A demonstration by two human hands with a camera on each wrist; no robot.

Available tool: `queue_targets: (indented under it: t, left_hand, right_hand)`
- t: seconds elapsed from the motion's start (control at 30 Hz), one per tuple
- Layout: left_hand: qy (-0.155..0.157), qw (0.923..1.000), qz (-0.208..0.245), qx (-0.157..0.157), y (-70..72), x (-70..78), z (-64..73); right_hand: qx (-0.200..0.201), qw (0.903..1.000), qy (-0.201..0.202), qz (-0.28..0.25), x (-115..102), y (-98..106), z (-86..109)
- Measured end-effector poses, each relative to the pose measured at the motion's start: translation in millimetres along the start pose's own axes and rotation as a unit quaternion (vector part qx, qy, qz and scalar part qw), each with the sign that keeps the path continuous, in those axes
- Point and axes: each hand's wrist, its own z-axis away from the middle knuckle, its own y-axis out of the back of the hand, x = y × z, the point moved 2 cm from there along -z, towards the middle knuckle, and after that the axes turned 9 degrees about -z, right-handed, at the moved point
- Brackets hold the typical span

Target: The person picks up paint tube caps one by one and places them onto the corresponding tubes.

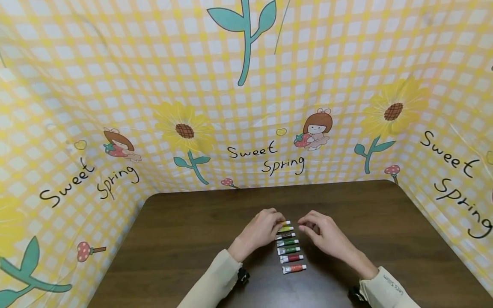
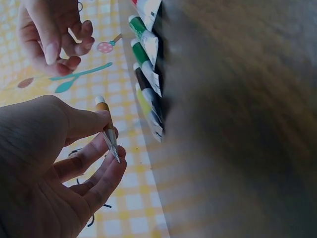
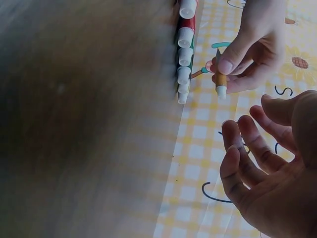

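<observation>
My left hand [image 1: 259, 230] pinches a small ochre-orange paint tube [image 2: 103, 107] between thumb and fingers, its white cap [image 3: 221, 92] sticking out past the thumb. The tube is raised off the table at the far end of a column of similar tubes. Closest to it lies a yellow tube [image 1: 286, 229], followed towards me by a black tube [image 1: 286, 235] and two green ones. Nearest me are a crimson tube [image 1: 291, 258] and an orange-red tube [image 1: 294, 268]. Their caps point right. My right hand [image 1: 327, 233], fingers loosely bent, hovers right of the column and holds nothing.
The tubes lie on a dark brown wooden table [image 1: 192, 239]. A yellow checked cloth [image 1: 246, 107] with flowers and lettering rises behind the table and along both sides.
</observation>
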Motion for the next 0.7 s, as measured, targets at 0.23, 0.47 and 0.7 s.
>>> queue_targets:
  t: [0.23,0.47,0.7]
  left_hand:
    - [0.008,0.9998,0.005,-0.02,-8.8,-5.6,-6.5]
    - [0.005,0.9995,0.006,-0.029,-17.0,-7.9,-14.2]
    - [0.004,0.9994,-0.002,-0.034,-24.8,-12.4,-18.7]
  right_hand:
    - [-0.006,0.9999,-0.011,0.003,3,2,1.0]
    - [-0.005,0.9998,-0.018,0.009,4,5,2.1]
    - [0.0,0.9997,-0.021,0.01,8,7,2.9]
